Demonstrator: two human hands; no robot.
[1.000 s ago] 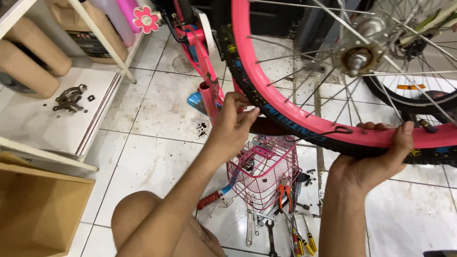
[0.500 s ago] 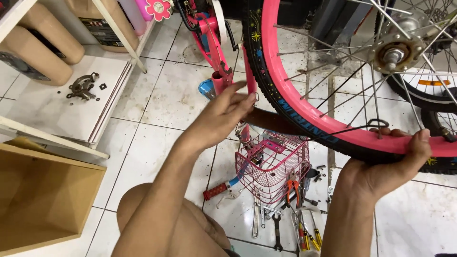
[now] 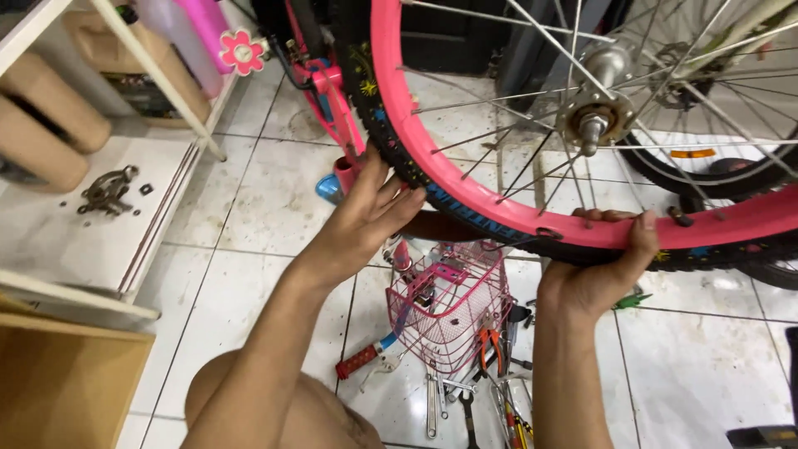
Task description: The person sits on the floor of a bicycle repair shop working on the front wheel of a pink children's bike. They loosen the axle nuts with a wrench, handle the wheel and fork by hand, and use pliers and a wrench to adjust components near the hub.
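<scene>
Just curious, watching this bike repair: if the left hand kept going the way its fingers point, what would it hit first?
The left hand already presses the black tyre; just beyond lies the pink rim.

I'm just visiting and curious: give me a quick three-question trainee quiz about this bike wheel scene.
1. True or false: both hands grip the tyre of the pink wheel.
2. What lies on the floor tiles under the wheel?
A. a pink wire basket
B. a helmet
C. a bucket
3. Which hand has its fingers curled over the pink rim?

Key
1. True: the left hand and the right hand both hold it.
2. A, the basket, with tools beside it.
3. The right hand.
</scene>
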